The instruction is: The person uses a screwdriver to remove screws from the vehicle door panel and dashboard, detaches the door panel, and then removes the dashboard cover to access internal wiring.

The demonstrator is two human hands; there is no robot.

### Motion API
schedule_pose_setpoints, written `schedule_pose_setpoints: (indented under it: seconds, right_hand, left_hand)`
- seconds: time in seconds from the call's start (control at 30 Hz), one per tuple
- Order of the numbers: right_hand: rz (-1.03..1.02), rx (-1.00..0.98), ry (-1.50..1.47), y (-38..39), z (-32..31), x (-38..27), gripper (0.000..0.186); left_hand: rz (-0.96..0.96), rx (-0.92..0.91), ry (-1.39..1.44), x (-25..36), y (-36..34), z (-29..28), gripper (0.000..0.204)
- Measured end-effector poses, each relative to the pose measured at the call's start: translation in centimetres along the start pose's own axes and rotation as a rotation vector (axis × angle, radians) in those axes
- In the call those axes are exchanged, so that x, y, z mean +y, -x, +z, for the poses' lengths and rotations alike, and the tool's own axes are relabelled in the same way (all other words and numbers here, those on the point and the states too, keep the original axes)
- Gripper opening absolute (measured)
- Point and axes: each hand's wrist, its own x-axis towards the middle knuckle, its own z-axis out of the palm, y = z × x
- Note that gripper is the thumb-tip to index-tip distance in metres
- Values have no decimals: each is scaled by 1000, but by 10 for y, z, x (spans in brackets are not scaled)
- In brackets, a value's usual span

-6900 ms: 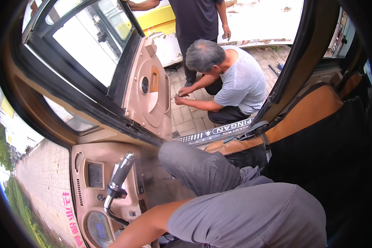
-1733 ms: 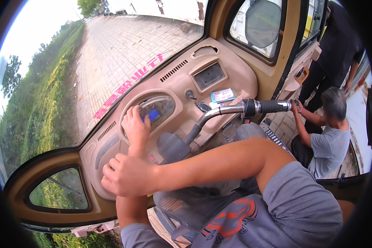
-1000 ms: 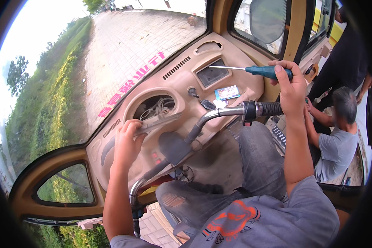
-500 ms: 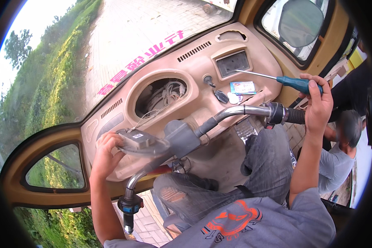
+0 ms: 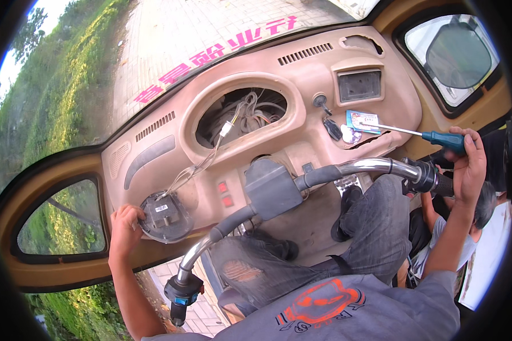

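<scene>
My left hand (image 5: 126, 230) grips the rim of a round dark instrument cluster (image 5: 173, 227), its back side up, at the left of the dashboard. A thin wire bundle (image 5: 194, 170) runs from the cluster to the oval opening (image 5: 206, 128) in the beige dashboard (image 5: 318, 71). More grey cables and a white connector (image 5: 226, 128) show in and at that opening. In my right hand (image 5: 471, 170), a screwdriver (image 5: 446, 142) with a teal handle is held by the handle. Its shaft points left, in front of a blue-and-white card packet (image 5: 371, 116).
Handlebars (image 5: 375, 165) with a grey centre cover (image 5: 273, 190) cross between my arms and the dashboard. A key (image 5: 322, 102) sits in the ignition, with a black fob (image 5: 333, 129) below it. Another person (image 5: 438, 238) is low at the right, outside the cab.
My left hand has lowered the instrument cluster to the left and turned it, so its back faces up. The screwdriver has moved right and down with my right hand. The view has shifted.
</scene>
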Motion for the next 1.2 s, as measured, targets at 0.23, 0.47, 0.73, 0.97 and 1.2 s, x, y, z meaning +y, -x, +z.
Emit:
schedule_pose_setpoints:
  seconds: [0.23,0.47,0.73,0.97,1.2]
  right_hand:
    - [231,-219,311,-62,-5,3,25]
    - [456,-317,173,-113,10,74,23]
    - [350,-264,61,-97,23,77,20]
    - [159,-266,-433,-89,18,76,34]
    - [413,-645,103,-74,79,121,48]
  left_hand:
    - [-16,127,-164,-16,14,44,16]
    - [-137,-31,-73,-13,43,82,29]
    - [-239,88,307,-8,16,45,28]
    - [-268,188,501,40,-47,19,9]
    - [18,267,129,92,-101,18,10]
